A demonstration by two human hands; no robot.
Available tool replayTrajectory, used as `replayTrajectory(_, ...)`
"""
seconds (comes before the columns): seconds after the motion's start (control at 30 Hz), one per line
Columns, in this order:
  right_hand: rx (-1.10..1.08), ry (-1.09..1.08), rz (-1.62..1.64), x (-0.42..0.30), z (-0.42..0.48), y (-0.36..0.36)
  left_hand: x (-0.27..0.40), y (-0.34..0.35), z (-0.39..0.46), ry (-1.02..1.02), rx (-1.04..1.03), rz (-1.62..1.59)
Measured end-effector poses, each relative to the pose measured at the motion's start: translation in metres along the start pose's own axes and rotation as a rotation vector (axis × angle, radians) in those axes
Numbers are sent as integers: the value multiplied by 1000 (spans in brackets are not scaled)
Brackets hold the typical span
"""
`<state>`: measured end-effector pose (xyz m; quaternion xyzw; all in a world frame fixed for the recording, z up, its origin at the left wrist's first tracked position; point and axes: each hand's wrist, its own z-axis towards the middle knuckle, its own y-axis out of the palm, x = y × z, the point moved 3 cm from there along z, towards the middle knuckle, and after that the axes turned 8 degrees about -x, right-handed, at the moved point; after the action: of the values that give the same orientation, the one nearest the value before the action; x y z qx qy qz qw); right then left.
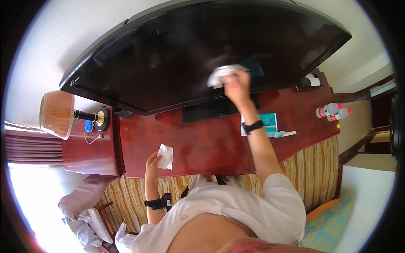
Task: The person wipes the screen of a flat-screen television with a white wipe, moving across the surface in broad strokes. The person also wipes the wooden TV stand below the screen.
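Note:
My right hand [236, 87] grips a crumpled white tissue [221, 73] against or just in front of the lower part of a black flat-screen television [164, 63]; hand and tissue are slightly blurred. Whether the tissue touches the glass I cannot tell. A folded white tissue [165, 157] is pinched in the fingers of my left hand [153, 163], low over the front of a red-brown wooden desk [202, 142]. Partly behind my right forearm lies a teal and white packet [268, 121] on the desk, with a torn strip [287, 134] at its corner.
Two plastic bottles with red caps [333, 111] stand at the desk's right end. A black tissue box [310, 81] sits behind them. To the left are a table lamp [60, 114] and a blue-topped device with a white cable [89, 126]. A padded chair [88, 196] is at lower left.

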<state>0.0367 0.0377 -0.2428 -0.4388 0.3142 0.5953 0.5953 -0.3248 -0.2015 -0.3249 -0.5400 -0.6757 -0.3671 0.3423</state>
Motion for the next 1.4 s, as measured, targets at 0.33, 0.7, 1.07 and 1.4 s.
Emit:
replayTrajectory(0.33,1058,-108,87,121,-50,-196,-22,57,9,-88,-86,167)
replayTrajectory(0.7,332,-315,-297,62,-38,195,-4,-14,-46,-55,140,55)
replayTrajectory(1.07,-477,26,-190,45,-142,191,2,-74,-31,116,229,236)
replayTrajectory(1.4,323,202,-1042,-26,-156,-67,41,79,40,394,-80,225)
